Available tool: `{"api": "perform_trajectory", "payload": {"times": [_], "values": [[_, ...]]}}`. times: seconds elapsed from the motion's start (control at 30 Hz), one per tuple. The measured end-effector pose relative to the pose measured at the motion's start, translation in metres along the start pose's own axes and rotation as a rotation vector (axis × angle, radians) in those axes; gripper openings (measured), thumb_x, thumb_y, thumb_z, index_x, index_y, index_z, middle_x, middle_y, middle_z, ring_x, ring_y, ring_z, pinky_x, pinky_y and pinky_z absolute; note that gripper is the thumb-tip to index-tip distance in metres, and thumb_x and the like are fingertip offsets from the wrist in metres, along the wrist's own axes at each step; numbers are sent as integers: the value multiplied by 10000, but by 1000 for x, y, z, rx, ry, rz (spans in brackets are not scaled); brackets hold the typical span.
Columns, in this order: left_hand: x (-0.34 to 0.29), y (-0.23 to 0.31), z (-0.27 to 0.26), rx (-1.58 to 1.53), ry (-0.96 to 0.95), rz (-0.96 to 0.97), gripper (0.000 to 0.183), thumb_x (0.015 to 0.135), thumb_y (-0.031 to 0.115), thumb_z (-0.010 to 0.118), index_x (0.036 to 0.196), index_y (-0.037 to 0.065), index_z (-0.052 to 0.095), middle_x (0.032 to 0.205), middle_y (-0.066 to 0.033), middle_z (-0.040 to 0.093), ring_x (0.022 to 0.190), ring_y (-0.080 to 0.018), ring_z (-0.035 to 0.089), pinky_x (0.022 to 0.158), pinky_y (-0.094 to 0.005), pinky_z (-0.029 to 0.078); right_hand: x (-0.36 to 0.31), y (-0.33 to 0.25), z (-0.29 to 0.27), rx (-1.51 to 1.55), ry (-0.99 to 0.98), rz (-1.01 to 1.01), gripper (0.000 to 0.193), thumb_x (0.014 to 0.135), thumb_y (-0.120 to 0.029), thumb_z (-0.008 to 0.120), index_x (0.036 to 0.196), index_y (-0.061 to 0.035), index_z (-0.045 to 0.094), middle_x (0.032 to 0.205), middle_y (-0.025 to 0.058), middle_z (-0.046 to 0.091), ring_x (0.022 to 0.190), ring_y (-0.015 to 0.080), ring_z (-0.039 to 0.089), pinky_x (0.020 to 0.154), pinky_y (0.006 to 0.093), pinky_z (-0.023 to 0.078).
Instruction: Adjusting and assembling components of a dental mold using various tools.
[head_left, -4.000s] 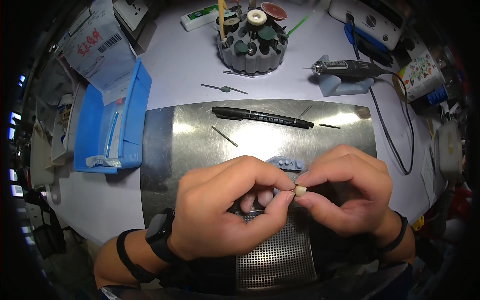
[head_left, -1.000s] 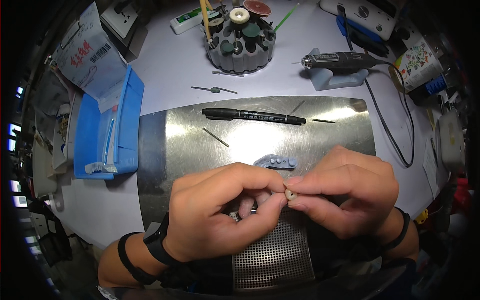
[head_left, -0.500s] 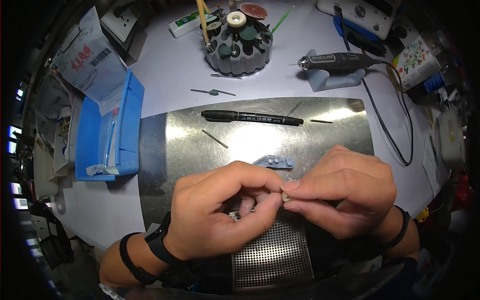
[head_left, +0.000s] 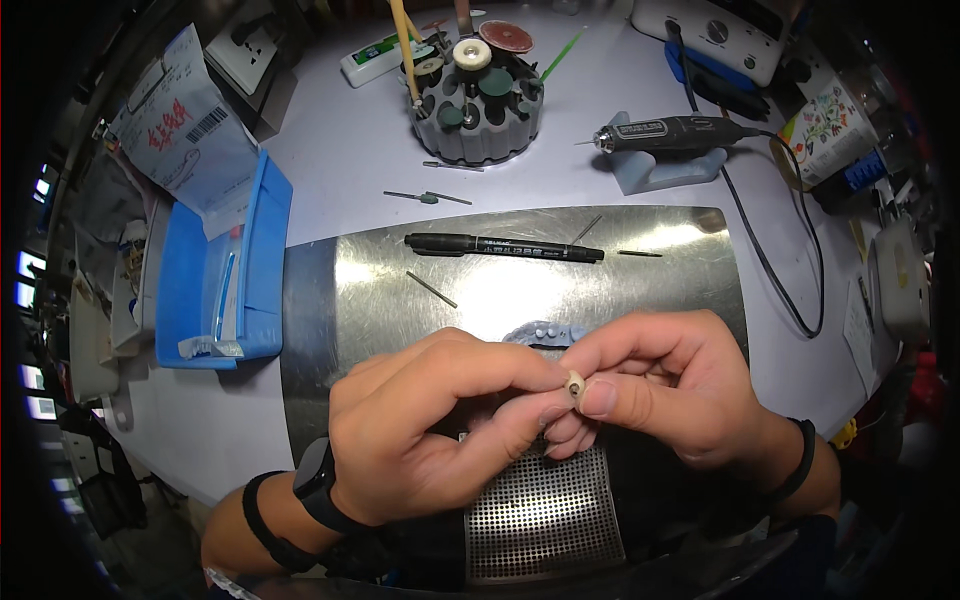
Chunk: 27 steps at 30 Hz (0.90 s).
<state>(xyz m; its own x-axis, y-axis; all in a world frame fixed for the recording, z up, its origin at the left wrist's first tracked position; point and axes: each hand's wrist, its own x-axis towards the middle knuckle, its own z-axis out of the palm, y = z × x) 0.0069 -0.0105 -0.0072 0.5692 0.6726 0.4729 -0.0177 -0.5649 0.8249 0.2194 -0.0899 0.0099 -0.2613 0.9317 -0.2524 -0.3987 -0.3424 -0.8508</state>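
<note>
Left grip (head_left: 425, 430) and right grip (head_left: 685, 390) pinch 1 cream crown (head_left: 574, 380).

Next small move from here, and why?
Probably ease the fingertips of the left hand slightly aside while the right hand steadies the small tooth-coloured piece. Fingertips of both hands crowd it, and its dark opening faces the camera, so a little room should show the rim better.
</note>
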Motion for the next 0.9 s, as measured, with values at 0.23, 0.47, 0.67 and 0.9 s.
{"api": "perform_trajectory", "payload": {"times": [0.23, 0.47, 0.67, 0.9], "values": [[0, -1, -1, -9, -8, 18, 192, 826, 20, 842, 1000, 22, 760, 815, -76, 743, 664, -128, 720, 556, -230, 544, 1, 5, -2, 22, -33, -15, 282, 1037, -30, 603, 1288, 98, 613, 1112, 170, 742, 988, 202, 744, 868, 286, 606], [-1, 6, -6, 124, -101, 57, 236, 821, -45, 802, 1026, -26, 688, 903, -113, 712, 725, -95, 664, 609, -200, 493, 3, 7, 4, -815, 189, -550, 167, 907, -11, 752, 1066, 41, 747, 924, 118, 784, 824, 146, 771, 733, 238, 619], [-4, 1, -1, 99, -94, -32, 208, 830, -44, 779, 1008, -29, 672, 910, -94, 709, 715, -71, 642, 591, -191, 473, 4, 9, 6, -1023, 285, -717, 185, 820, -3, 803, 1001, 19, 768, 828, 122, 770, 693, 164, 759, 594, 251, 586], [-3, 9, -1, 27, -114, -201, 189, 843, -36, 764, 1009, -54, 676, 888, -81, 710, 709, -39, 612, 600, -187, 466, 5, 10, 6, -1097, 302, -843, 234, 762, -5, 821, 992, 7, 777, 793, 125, 751, 639, 213, 739, 573, 275, 582]]}}
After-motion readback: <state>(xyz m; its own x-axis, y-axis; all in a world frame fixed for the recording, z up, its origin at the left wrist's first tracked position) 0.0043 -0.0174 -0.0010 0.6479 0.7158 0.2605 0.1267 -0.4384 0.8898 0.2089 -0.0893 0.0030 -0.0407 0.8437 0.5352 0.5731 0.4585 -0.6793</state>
